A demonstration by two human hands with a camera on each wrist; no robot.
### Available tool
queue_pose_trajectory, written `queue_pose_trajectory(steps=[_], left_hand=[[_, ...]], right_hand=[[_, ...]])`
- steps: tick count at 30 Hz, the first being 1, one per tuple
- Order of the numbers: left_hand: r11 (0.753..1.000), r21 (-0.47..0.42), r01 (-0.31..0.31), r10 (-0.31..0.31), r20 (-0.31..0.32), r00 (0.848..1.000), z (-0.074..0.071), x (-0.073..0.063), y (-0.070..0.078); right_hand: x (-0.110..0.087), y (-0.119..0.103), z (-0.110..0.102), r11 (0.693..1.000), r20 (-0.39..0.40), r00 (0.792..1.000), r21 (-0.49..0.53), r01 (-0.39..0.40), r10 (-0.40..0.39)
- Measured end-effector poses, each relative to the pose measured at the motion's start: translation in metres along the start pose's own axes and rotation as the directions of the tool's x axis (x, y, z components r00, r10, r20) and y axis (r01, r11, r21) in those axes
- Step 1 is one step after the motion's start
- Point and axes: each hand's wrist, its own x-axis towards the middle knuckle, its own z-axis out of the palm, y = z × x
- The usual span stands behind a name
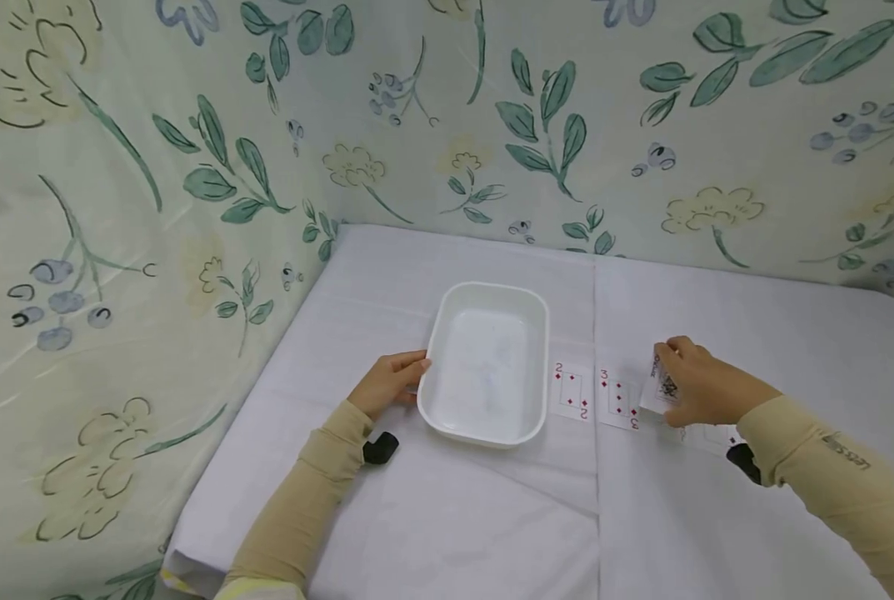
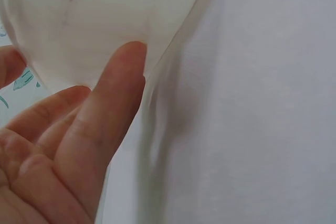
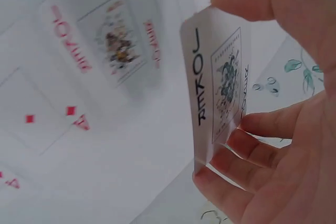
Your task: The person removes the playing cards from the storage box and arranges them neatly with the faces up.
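Observation:
A white plastic tray [image 1: 486, 432] with a raised rim stands on the cloth-covered table. My left hand [image 1: 389, 382] holds it at its left side; in the left wrist view the thumb [image 2: 124, 72] lies against the translucent wall. Farther right, my right hand [image 1: 709, 386] pinches a black-printed joker card [image 3: 197, 77] by opposite edges, thumb above and fingertips below, tilted off the table. Beneath it lies a red-lettered joker card [image 3: 67, 38]. The two of diamonds [image 1: 570, 390] and three of diamonds [image 1: 617, 400] lie between tray and right hand.
Another diamond card [image 1: 709, 437] lies partly hidden under the right hand and sleeve. White cloth [image 1: 476, 533] with a crease covers the table. A floral curtain [image 1: 447, 125] hangs along the back and left. Black objects [image 1: 381, 448] sit at both wrists.

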Motion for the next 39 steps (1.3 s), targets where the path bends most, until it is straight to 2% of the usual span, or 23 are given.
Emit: queue_pose_trajectory(steps=[6,11,17,26,33,39], left_hand=[[1.000,0.003,0.005,-0.005,-0.008,1.000,0.001,0.001,-0.001],[1.000,0.001,-0.004,0.005,-0.022,1.000,-0.002,0.001,-0.003],[1.000,0.004,-0.012,0.012,-0.043,0.999,-0.009,0.011,-0.021],[0.999,0.019,-0.027,0.029,-0.074,0.997,-0.014,0.010,-0.022],[0.999,0.024,-0.025,0.026,-0.060,0.998,-0.012,0.012,-0.023],[0.999,0.019,-0.026,0.027,-0.051,0.998,-0.007,0.015,-0.026]], right_hand=[[-0.034,0.038,0.015,0.999,0.012,0.999,-0.014,-0.047,0.048],[-0.057,0.059,0.027,0.996,0.020,0.996,-0.017,-0.086,0.086],[-0.080,0.076,0.033,0.993,0.006,0.995,-0.057,-0.102,0.102],[-0.101,0.095,0.041,0.987,0.028,0.989,-0.066,-0.145,0.147],[-0.115,0.109,0.054,0.978,0.044,0.979,-0.080,-0.193,0.197],[-0.127,0.118,0.060,0.981,0.056,0.983,-0.090,-0.170,0.176]])
